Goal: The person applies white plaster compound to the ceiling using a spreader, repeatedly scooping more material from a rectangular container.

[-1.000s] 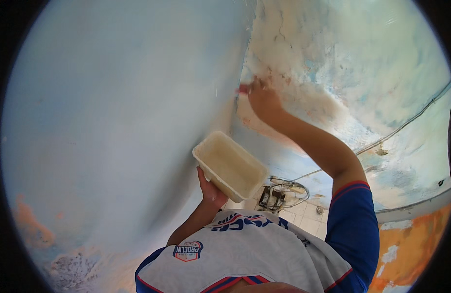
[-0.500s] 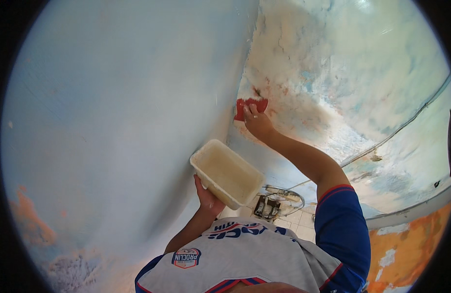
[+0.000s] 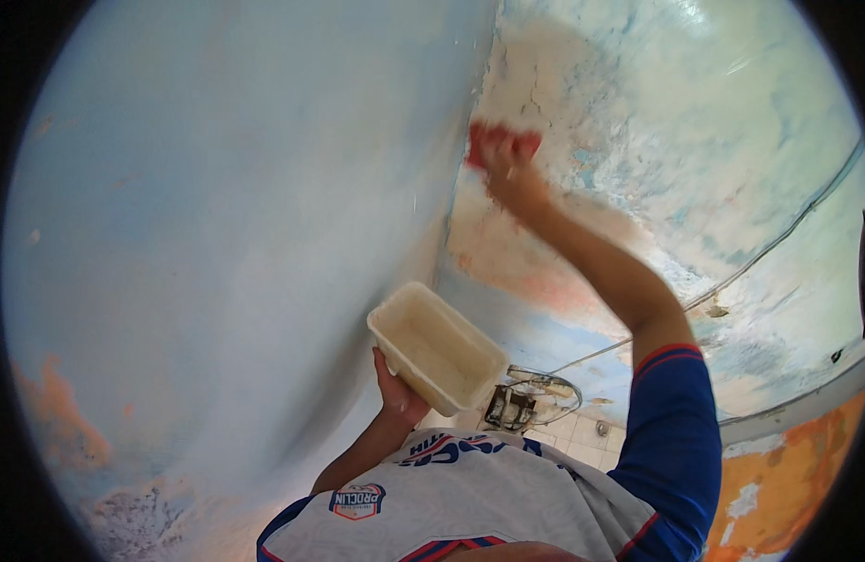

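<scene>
My left hand [image 3: 400, 391] grips a cream rectangular plastic tub [image 3: 387, 323] from beneath and along its side, its open top tilted toward me. Pale residue coats the tub's inside. My right hand [image 3: 515, 184], blurred by motion, is closed on a red flat putty spreader [image 3: 479, 148]. The spreader lies against the patchy right-hand wall [image 3: 629, 112], close beside the corner where it meets the blue wall [image 3: 236, 187]. Cracks and mottled filler marks run over the wall around it.
A cable [image 3: 771, 245] runs slantwise along the right wall. Below, on the tiled floor [image 3: 582, 448], stands a dark object with a coiled hose or wire [image 3: 512, 408]. Orange, patched wall [image 3: 788, 478] shows at the lower right.
My right hand has swept the red spreader upward along the wall beside the corner. The tub in my left hand has shifted slightly down in the picture.
</scene>
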Motion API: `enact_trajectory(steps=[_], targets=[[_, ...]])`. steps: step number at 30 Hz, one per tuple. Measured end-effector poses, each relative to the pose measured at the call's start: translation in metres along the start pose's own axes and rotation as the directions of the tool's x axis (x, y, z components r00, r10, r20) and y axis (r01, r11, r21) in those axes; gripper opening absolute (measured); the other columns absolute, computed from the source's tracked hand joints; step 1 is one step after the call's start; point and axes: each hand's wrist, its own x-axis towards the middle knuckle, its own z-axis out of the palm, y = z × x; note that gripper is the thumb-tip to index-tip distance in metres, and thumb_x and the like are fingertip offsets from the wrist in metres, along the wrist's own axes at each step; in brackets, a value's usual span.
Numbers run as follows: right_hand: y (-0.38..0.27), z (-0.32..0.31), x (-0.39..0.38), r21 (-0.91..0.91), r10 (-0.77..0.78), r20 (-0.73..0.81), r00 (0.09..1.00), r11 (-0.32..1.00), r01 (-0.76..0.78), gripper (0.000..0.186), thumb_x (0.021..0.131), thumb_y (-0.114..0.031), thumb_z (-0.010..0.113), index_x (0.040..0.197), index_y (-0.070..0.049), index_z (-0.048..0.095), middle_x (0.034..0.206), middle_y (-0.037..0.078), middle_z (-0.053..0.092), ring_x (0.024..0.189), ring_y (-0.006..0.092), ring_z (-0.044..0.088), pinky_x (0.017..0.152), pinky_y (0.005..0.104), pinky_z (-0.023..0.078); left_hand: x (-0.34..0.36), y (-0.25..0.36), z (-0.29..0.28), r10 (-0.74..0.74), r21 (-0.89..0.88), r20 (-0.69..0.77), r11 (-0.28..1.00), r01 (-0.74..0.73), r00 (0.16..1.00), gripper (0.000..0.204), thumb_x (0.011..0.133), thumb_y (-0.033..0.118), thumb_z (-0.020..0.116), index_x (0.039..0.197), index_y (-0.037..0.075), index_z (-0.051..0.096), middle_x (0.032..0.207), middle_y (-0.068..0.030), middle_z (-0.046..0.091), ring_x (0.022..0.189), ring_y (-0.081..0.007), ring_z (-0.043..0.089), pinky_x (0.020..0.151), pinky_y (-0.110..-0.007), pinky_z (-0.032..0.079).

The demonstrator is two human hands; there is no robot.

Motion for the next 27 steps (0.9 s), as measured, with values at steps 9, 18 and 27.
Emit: enact_trajectory(steps=[9, 18, 27], targets=[[0.061, -0.068, 0.047, 0.491, 0.251, -0.114, 0.961, 0.855, -0.165, 0.05, 0.092, -0.007, 0.055, 0.139, 0.008, 0.053, 0.142, 0.023, 0.053, 0.132, 0.0373, 0.051, 0.113, 0.0503, 0.038, -0.005, 0.001, 0.007, 0.035, 0.012, 0.028, 0.999, -0.035, 0.999, 0.093, 0.089, 0.085, 0.042, 0.157, 0.023, 0.036, 0.159, -0.005, 0.041, 0.145, -0.0291, 0.041, 0.12, -0.051, 0.033], [-0.028, -0.007, -0.019, -0.057, -0.074, 0.056, 0.996, 0.995, 0.077, 0.053, 0.087, -0.006, 0.059, 0.134, 0.017, 0.055, 0.14, 0.03, 0.055, 0.132, 0.0456, 0.052, 0.115, 0.0542, 0.039, 0.001, -0.002, -0.001, 0.03, -0.037, 0.018, 0.999, -0.03, 0.999, 0.094, 0.088, 0.086, 0.042, 0.157, 0.022, 0.038, 0.158, -0.0056, 0.043, 0.144, -0.0287, 0.042, 0.119, -0.05, 0.034], [0.019, -0.079, 0.022, 0.365, 0.267, 0.112, 0.957, 0.885, -0.289, 0.052, 0.095, -0.006, 0.052, 0.146, 0.003, 0.048, 0.146, 0.024, 0.053, 0.134, 0.0377, 0.052, 0.117, 0.0468, 0.037, -0.013, 0.002, -0.002, 0.097, -0.035, -0.044, 0.994, -0.099, 0.994, 0.098, 0.086, 0.088, 0.041, 0.157, 0.02, 0.039, 0.158, -0.0075, 0.044, 0.143, -0.031, 0.044, 0.118, -0.053, 0.035]])
